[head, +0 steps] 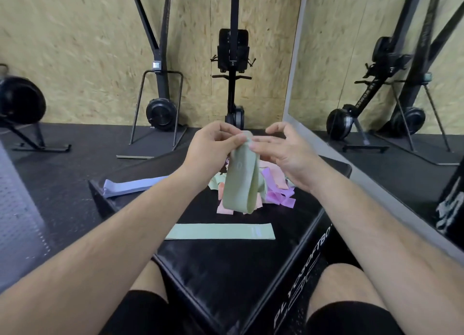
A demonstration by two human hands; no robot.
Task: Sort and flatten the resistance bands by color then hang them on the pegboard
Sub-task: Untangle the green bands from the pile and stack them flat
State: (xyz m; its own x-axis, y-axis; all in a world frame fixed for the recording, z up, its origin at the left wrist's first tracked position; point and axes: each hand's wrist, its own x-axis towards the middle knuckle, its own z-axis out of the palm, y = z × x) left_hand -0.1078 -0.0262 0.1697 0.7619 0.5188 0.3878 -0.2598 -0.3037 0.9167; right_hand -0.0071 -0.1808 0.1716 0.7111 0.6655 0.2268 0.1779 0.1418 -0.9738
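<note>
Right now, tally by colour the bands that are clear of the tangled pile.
Green: 2, the held green band and the flat green band.
Blue: 1, the blue band.
Total: 3. The pile is too tangled to count.

free: box top point(226, 264) near edge | blocked: flat green band point(218, 231), band pile point(278, 196) beyond

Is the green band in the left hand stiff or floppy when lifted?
Probably floppy: the green band hangs as a limp loop from the left hand. Likely light: a fingertip pinch carries it. It should press flat, like the flat band below.
</note>
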